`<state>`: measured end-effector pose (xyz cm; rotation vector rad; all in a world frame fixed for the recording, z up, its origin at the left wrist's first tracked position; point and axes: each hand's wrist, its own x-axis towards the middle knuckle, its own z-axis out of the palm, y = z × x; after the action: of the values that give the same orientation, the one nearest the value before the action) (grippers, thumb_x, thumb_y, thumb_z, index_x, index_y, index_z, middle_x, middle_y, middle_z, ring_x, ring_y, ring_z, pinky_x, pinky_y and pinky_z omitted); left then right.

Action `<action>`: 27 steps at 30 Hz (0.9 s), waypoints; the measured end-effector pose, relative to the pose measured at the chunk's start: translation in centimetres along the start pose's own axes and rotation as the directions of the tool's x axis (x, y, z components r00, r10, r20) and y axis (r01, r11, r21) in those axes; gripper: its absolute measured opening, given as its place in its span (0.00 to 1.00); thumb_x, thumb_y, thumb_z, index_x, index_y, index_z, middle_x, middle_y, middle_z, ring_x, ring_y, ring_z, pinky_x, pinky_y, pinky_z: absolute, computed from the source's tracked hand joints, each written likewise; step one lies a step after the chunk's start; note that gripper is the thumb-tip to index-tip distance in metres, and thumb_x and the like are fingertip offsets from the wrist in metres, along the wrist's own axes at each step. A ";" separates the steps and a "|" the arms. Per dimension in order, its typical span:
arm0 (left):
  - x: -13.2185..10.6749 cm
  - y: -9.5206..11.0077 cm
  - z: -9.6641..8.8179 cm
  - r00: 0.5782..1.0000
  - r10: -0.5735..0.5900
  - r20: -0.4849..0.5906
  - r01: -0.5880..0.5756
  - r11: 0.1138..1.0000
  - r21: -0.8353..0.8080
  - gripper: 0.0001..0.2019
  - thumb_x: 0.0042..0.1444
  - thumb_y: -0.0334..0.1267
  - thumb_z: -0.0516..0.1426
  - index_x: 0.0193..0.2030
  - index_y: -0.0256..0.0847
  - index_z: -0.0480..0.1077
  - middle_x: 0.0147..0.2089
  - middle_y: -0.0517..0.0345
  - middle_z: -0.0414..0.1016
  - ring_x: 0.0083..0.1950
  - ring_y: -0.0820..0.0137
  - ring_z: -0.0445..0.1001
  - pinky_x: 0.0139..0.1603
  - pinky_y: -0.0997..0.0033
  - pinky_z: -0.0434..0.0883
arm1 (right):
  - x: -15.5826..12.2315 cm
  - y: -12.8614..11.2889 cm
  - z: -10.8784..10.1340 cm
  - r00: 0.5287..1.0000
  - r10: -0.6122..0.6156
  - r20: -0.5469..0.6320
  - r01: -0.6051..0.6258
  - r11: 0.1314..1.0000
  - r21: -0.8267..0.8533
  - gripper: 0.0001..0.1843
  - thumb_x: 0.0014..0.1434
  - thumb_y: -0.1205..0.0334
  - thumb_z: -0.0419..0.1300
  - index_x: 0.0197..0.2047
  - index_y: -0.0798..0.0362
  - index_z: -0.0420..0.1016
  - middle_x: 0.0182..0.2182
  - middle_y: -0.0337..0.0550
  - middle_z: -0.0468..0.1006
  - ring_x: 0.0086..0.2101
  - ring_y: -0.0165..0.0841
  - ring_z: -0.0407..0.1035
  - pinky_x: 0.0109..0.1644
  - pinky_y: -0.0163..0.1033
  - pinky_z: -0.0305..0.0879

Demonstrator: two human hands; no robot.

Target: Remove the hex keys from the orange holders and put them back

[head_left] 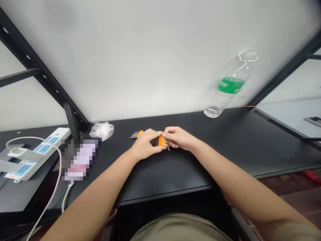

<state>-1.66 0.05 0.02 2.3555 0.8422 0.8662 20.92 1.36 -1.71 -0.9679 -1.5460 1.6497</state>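
A set of metal hex keys in an orange holder [162,141] lies on the black table [225,144] in front of me. My left hand [145,145] rests over the set, its fingers curled on the keys and the holder. My right hand [177,138] meets it from the right, fingers pinched at the orange holder's end. Key ends and a second bit of orange [136,134] stick out to the left of my left hand. The middle of the set is hidden under my fingers.
A clear water bottle with a green label [229,87] stands at the back right against the white wall. A crumpled plastic bag [101,130] lies at the back left. A white power strip [35,154] and cables sit on the left, near black shelf posts.
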 end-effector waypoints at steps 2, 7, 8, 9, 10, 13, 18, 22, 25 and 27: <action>0.0 -0.2 0.1 1.000 -0.009 -0.003 0.009 1.000 -0.004 0.20 0.57 0.41 0.65 0.57 0.46 0.75 0.48 0.56 0.81 0.47 0.64 0.75 0.51 0.62 0.73 | -0.1 -0.2 -0.5 1.000 0.004 -0.017 -0.006 0.996 -0.090 0.21 0.61 0.41 0.66 0.34 0.52 0.72 0.19 0.34 0.70 0.18 0.25 0.58 0.20 0.32 0.52; -0.3 -1.0 0.3 0.994 -0.106 -0.008 0.106 0.994 0.037 0.28 0.56 0.46 0.66 0.64 0.45 0.72 0.52 0.55 0.80 0.46 0.65 0.77 0.49 0.64 0.74 | -0.4 -0.4 -4.3 0.918 -0.320 -0.234 0.047 0.673 -0.738 0.12 0.63 0.51 0.64 0.39 0.51 0.81 0.36 0.44 0.79 0.34 0.35 0.71 0.40 0.40 0.68; -0.4 -1.1 0.3 0.993 -0.119 -0.007 0.119 0.992 0.048 0.29 0.56 0.47 0.66 0.64 0.45 0.72 0.53 0.55 0.80 0.46 0.64 0.77 0.50 0.64 0.74 | -0.4 -0.3 -5.1 0.910 -0.348 -0.225 0.011 0.562 -0.827 0.10 0.62 0.54 0.64 0.42 0.50 0.82 0.40 0.46 0.78 0.37 0.36 0.72 0.45 0.42 0.69; -0.4 -1.2 0.3 0.992 -0.125 -0.008 0.125 0.991 0.055 0.29 0.56 0.47 0.66 0.64 0.45 0.72 0.53 0.55 0.80 0.47 0.64 0.78 0.51 0.63 0.74 | -0.4 -0.1 -5.9 0.913 -0.347 -0.217 -0.024 0.485 -0.874 0.11 0.61 0.56 0.65 0.45 0.50 0.82 0.43 0.47 0.78 0.38 0.36 0.72 0.48 0.43 0.69; -0.4 -1.2 0.3 0.992 -0.126 -0.012 0.127 0.990 0.058 0.29 0.56 0.47 0.66 0.64 0.46 0.72 0.54 0.55 0.80 0.49 0.63 0.78 0.53 0.63 0.74 | -0.4 0.1 -6.4 0.931 -0.314 -0.186 -0.038 0.424 -0.905 0.13 0.60 0.57 0.66 0.48 0.50 0.82 0.46 0.49 0.77 0.40 0.37 0.73 0.49 0.43 0.69; -0.4 -1.2 0.4 0.991 -0.131 -0.021 0.131 0.990 0.056 0.29 0.56 0.46 0.66 0.64 0.47 0.72 0.57 0.55 0.78 0.54 0.62 0.77 0.58 0.61 0.72 | -0.2 0.7 -6.7 0.969 -0.206 -0.135 -0.076 0.274 -0.959 0.10 0.60 0.60 0.64 0.45 0.51 0.81 0.44 0.50 0.77 0.41 0.39 0.72 0.47 0.41 0.67; -0.4 -1.2 0.6 0.977 -0.211 -0.030 0.209 0.976 -0.059 0.34 0.52 0.44 0.68 0.66 0.49 0.66 0.54 0.58 0.79 0.53 0.65 0.78 0.57 0.64 0.74 | -0.1 0.3 -4.4 0.971 -0.082 -0.226 -0.207 0.192 -0.959 0.02 0.54 0.67 0.63 0.29 0.51 0.75 0.32 0.46 0.78 0.31 0.35 0.70 0.34 0.38 0.60; -0.3 -1.2 0.4 0.973 -0.229 -0.026 0.227 0.971 -0.080 0.27 0.52 0.43 0.68 0.59 0.47 0.69 0.52 0.59 0.79 0.50 0.67 0.79 0.54 0.65 0.75 | -0.8 -0.9 -3.0 0.982 -0.163 -0.097 -0.036 0.343 -0.939 0.03 0.52 0.68 0.62 0.30 0.51 0.73 0.29 0.40 0.77 0.28 0.31 0.68 0.33 0.36 0.59; -0.2 -1.1 0.2 0.977 -0.209 -0.029 0.207 0.976 -0.059 0.24 0.53 0.43 0.67 0.56 0.46 0.70 0.53 0.58 0.78 0.50 0.66 0.79 0.55 0.64 0.75 | -1.2 -1.7 -2.4 0.963 -0.270 0.014 0.146 0.477 -0.867 0.04 0.55 0.69 0.59 0.35 0.51 0.72 0.28 0.36 0.75 0.28 0.29 0.66 0.34 0.35 0.61; -0.2 -1.1 0.2 0.977 -0.209 -0.032 0.207 0.977 -0.050 0.24 0.53 0.44 0.67 0.56 0.46 0.70 0.53 0.58 0.78 0.50 0.65 0.79 0.54 0.63 0.75 | -1.4 -2.1 -2.0 0.944 -0.326 0.049 0.218 0.508 -0.834 0.04 0.56 0.68 0.59 0.36 0.51 0.73 0.30 0.36 0.75 0.28 0.29 0.66 0.35 0.35 0.62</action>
<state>-2.06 0.64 -0.84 2.1703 1.0512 0.8342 23.35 1.35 0.45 -1.1498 -2.3162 0.5318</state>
